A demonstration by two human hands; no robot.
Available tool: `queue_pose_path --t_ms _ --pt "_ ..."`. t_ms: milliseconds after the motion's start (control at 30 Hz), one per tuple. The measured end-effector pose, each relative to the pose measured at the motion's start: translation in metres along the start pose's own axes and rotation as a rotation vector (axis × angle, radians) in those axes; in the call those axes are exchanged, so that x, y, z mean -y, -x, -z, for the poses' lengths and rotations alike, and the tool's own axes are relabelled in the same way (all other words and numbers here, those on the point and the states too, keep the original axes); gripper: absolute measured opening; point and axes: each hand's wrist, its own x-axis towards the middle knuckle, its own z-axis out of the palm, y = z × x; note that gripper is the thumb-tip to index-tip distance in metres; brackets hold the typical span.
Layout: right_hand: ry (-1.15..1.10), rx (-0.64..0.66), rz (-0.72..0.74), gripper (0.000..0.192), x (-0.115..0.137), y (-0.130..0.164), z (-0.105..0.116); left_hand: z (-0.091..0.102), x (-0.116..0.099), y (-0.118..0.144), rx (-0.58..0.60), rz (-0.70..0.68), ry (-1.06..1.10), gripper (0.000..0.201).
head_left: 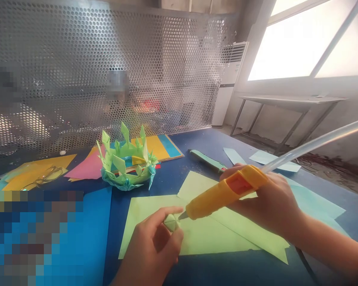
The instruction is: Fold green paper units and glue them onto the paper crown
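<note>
Right hand [268,202] wrapped around a yellow glue gun [223,192], fingers closed on the body; clear glue stick [316,145] projects from the rear, up and to the right. Nozzle points down-left, tip just beside a small folded green piece [171,222].

Left hand [152,246] pinches the folded piece between thumb and forefinger, other fingers curled under; piece sits at the fingertips, over a green sheet [209,234] lying flat on the blue counter [179,174]. A second green sheet overlaps it toward the right hand.

Behind the sheets: a green paper crown [125,165] with upright points, resting near a stack of coloured paper [158,147] (pink, yellow, blue). Scissors [46,176] lie on yellow paper at far left. A green-handled knife [207,161] lies beyond the right hand, pale blue scraps [271,161] near it. Perforated metal screen [107,71] stands along the counter's far edge.
</note>
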Motion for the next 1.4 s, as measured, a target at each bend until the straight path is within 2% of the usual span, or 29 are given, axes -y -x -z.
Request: queue_pose_path --t_ms 600,967,1100,1400 --pt "0.036 -0.012 0.058 0.036 -0.005 0.007 -0.005 0.000 0.000 -0.001 -0.004 -0.012 0.013 0.051" --pt "0.031 0.010 0.080 0.033 -0.007 0.010 -0.004 0.001 0.000 0.000 0.026 -0.003 0.024 0.049" --pt "0.034 0.018 0.086 0.034 -0.006 0.010 -0.004 0.001 0.001 -0.001 0.015 0.000 0.021 0.057" --pt "0.006 0.010 0.094 0.028 -0.008 0.008 -0.003 0.001 0.001 -0.001 0.007 -0.017 0.019 0.048"
